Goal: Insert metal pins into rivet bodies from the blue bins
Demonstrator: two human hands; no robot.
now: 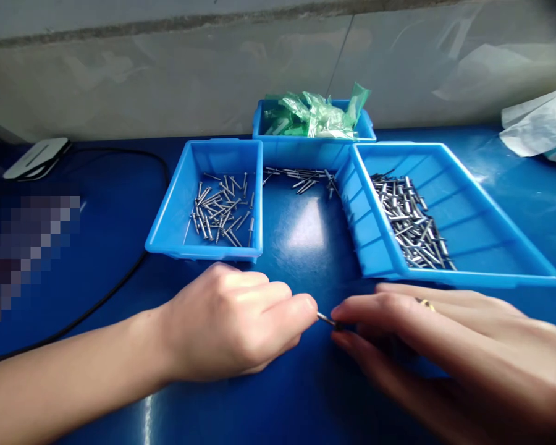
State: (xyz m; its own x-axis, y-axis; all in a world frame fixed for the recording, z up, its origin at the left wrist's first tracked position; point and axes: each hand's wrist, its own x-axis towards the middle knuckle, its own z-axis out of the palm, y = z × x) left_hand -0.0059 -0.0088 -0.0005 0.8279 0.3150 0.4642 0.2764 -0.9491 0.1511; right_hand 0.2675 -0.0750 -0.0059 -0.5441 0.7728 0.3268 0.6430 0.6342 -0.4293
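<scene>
Low in the middle of the head view, a thin threaded metal screw (pixel 325 319) bridges the gap between my two hands. My left hand (pixel 241 321) is closed in a fist, pinching one end of it between thumb and index finger. At its other end, the thumb and index fingertips of my right hand (pixel 445 346) close around a small dark piece (pixel 338 326), too small to name. A ring is on that hand. Just beyond my left hand stands a blue bin (pixel 167 232) with loose screws (pixel 220 213). Beyond my right hand, another blue bin (pixel 486 278) holds many metal rivets (pixel 412 228).
A third blue bin (pixel 301 148) at the back holds green plastic packets (pixel 319 114). Several loose rivets (pixel 306 176) lie in front of it on the blue table (pixel 287 395). A black cable (pixel 120 281) curves along the left from a white device (pixel 37 157). White plastic sheeting (pixel 542 120) lies far right.
</scene>
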